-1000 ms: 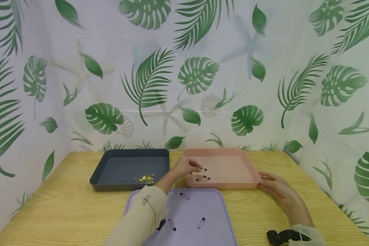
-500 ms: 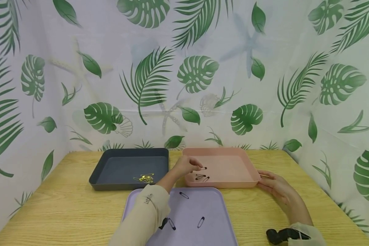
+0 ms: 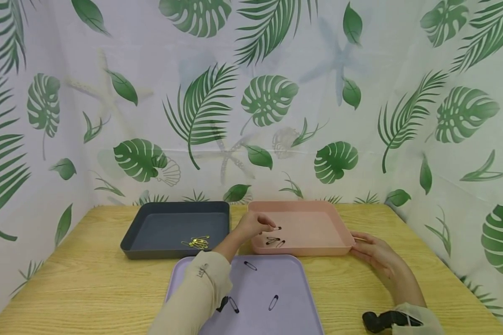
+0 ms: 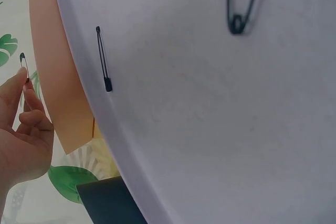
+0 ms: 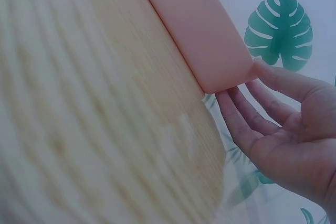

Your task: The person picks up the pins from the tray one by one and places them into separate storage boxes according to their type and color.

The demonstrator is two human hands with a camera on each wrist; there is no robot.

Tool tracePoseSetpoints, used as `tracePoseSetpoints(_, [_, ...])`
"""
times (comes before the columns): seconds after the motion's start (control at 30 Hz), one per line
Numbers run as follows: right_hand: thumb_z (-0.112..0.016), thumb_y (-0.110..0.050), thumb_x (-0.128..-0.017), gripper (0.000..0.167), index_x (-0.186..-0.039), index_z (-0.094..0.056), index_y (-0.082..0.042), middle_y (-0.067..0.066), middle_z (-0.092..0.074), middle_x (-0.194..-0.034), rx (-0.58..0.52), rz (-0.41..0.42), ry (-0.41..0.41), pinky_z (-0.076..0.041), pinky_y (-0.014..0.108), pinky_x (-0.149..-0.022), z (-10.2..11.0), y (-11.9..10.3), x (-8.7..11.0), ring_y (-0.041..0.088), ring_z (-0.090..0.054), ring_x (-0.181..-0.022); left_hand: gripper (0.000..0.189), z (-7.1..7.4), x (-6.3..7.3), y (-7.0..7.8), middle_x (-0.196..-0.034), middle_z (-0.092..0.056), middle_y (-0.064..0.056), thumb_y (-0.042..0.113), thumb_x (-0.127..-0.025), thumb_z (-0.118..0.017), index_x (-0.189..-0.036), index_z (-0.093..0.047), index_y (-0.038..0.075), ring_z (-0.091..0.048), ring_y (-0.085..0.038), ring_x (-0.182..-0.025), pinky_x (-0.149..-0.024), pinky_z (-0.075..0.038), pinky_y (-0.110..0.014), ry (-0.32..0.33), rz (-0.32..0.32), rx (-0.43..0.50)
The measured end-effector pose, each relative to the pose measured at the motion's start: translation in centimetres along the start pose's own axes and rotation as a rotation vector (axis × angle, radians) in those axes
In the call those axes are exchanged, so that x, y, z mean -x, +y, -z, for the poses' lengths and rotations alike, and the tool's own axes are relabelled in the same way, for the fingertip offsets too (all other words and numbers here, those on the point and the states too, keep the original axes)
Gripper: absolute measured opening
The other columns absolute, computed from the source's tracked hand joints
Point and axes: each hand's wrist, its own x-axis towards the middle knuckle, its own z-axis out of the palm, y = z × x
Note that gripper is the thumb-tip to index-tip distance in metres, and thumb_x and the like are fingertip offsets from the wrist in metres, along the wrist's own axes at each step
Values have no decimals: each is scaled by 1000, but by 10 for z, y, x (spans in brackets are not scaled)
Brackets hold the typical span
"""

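Note:
Over the left part of the pink tray (image 3: pixel 310 228), my left hand (image 3: pixel 253 226) pinches a small black safety pin (image 3: pixel 278 228) between thumb and fingertips. In the left wrist view, this pin (image 4: pixel 23 59) sticks up from the left hand (image 4: pixel 26 140). Several black safety pins (image 3: pixel 272 240) lie below it on the tray floor. My right hand (image 3: pixel 379 255) touches the tray's front right corner. In the right wrist view, the right hand (image 5: pixel 294 129) has its fingers extended, thumb at the rim and fingertips against the tray side (image 5: pixel 205 40).
A lilac tray (image 3: pixel 272 279) at the front bears three visible black safety pins, one a dark pin (image 3: pixel 274 302) on the right. My left forearm crosses this tray. The dark blue tray (image 3: pixel 163 228) at the back left holds a gold safety pin pile (image 3: pixel 199 242).
The view tilts and shifts very slightly. Both hands stay nearly in place, with the left still pinching the safety pin and the right still at the tray corner.

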Motion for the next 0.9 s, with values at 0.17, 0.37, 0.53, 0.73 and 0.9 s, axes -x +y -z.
tracePoseSetpoints(0.17, [-49,1,-94,56,-139,-19,14,7,-53,-119,-4,5,-5,-45,30,-89,-1,0,0,13,-58,-100,7,0,-1,-2,-80,-66,0,9,-82,-70,-86,-73,3,-57,-23,-74,-58,-48,-24,3,9,-2])
tracePoseSetpoints(0.37, [-50,1,-93,57,-138,-19,14,9,-52,-120,5,13,2,-45,29,-89,-3,-1,0,13,-58,-100,7,1,1,-4,-80,-66,-1,8,-83,-69,-86,-73,3,-59,-27,-78,-59,-48,-25,7,11,14])
tracePoseSetpoints(0.53, [-51,1,-92,57,-138,-19,15,10,-52,-121,3,20,-1,-46,30,-88,-4,-2,1,13,-58,-100,7,5,4,-4,-82,-66,-1,7,-83,-69,-87,-73,3,-58,-26,-77,-61,-49,-26,2,15,42])
tracePoseSetpoints(0.73, [-50,1,-93,58,-138,-17,15,13,-49,-124,21,21,-3,-45,30,-90,-4,-2,1,13,-57,-101,11,16,10,-8,-87,-64,1,13,-84,-68,-92,-72,6,-56,-21,-79,-64,-48,-27,-24,10,56])
tracePoseSetpoints(0.9, [-50,0,-93,58,-139,-16,14,13,-48,-125,32,12,4,-44,31,-90,-3,-1,1,12,-57,-101,14,31,22,-12,-90,-64,2,17,-85,-68,-94,-72,8,-56,-18,-80,-69,-50,-32,-67,-39,57])
